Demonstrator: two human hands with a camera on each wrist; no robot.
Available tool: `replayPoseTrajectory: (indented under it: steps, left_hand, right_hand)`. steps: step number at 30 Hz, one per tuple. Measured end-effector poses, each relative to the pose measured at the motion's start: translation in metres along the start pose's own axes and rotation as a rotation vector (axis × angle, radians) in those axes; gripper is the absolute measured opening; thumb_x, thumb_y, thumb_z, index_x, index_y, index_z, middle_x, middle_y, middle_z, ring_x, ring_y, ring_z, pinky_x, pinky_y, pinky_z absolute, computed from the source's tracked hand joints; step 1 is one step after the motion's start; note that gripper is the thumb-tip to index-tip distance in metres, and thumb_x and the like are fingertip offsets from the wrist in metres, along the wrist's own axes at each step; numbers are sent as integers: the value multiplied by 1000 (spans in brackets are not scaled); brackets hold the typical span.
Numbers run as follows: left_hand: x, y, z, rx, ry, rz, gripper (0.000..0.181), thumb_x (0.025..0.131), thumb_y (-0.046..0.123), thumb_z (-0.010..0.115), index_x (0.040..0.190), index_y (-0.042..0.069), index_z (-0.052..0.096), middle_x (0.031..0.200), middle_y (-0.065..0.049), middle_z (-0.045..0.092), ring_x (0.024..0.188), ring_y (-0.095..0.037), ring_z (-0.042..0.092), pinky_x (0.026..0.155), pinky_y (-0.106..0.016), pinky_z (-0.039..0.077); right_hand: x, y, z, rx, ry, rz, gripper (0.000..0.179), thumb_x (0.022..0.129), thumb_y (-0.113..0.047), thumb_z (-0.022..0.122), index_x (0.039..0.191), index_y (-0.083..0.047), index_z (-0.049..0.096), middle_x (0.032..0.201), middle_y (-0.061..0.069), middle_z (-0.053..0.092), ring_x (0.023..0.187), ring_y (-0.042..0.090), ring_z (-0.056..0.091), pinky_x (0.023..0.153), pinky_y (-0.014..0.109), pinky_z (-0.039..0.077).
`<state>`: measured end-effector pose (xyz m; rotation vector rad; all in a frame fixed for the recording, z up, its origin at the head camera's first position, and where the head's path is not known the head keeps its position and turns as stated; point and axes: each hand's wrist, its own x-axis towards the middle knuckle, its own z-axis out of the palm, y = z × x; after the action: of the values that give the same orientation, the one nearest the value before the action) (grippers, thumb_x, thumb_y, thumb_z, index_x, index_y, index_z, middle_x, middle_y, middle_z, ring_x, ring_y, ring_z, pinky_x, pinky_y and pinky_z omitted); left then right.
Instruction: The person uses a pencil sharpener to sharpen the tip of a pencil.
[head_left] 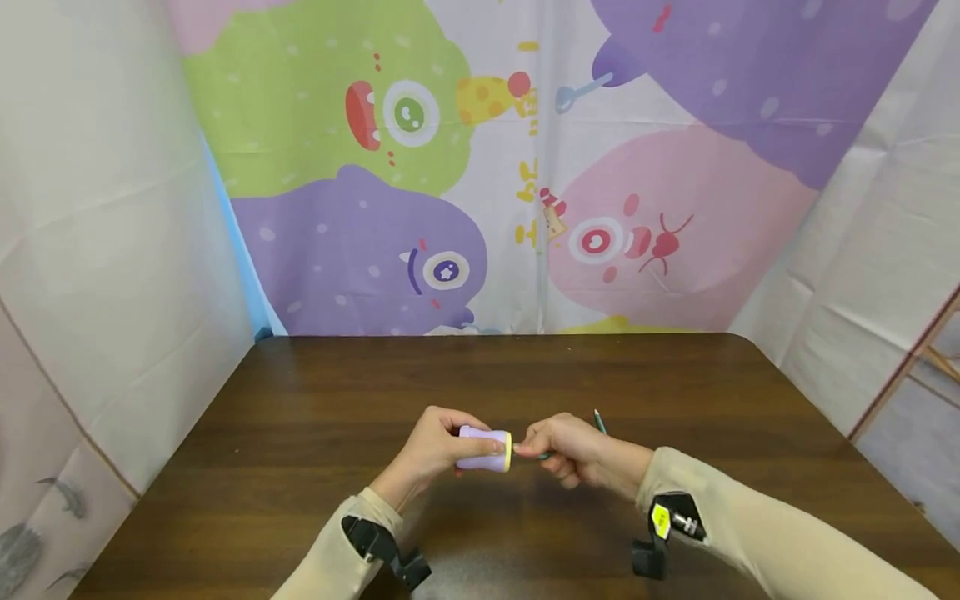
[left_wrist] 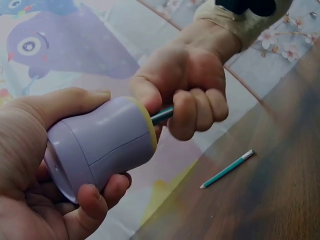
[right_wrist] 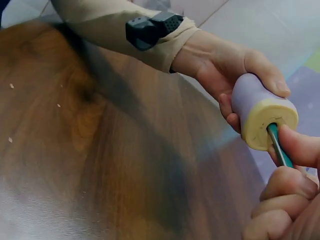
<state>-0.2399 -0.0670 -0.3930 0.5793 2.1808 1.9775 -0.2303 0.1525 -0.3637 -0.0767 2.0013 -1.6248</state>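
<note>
The left hand (head_left: 433, 442) curls round a lilac, waisted plastic pencil sharpener (left_wrist: 112, 140), its long axis crosswise between the hands, yellow end facing right. A slim green pencil (left_wrist: 162, 115) enters that end's hole, pinched close by the curled right hand (head_left: 573, 447). Beyond the right wrist, a teal pencil with a pale end (left_wrist: 227, 169) lies on the brown wood-grain table (head_left: 450, 371).
</note>
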Motion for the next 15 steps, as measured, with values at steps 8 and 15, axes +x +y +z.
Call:
replayPoseTrajectory:
  steps: [8, 15]
  left_hand:
    - [0, 2, -3, -14, -8, -6, 25, 77, 7, 82, 90, -12, 72, 68, -2, 64, 51, -12, 52, 41, -24, 41]
    - [-1, 7, -6, -54, 5, -30, 26, 79, 7, 80, 93, -13, 71, 69, -6, 65, 49, -16, 57, 42, -24, 41]
  right_hand:
    - [-8, -1, -9, -290, -45, -345, 15, 93, -20, 70, 85, -6, 69, 58, -3, 47, 48, 8, 36, 44, 22, 29]
    - [-7, 18, -11, -1234, 451, -1371, 20, 102, -21, 56, 101, -9, 72, 78, -4, 62, 58, 7, 53, 47, 19, 42]
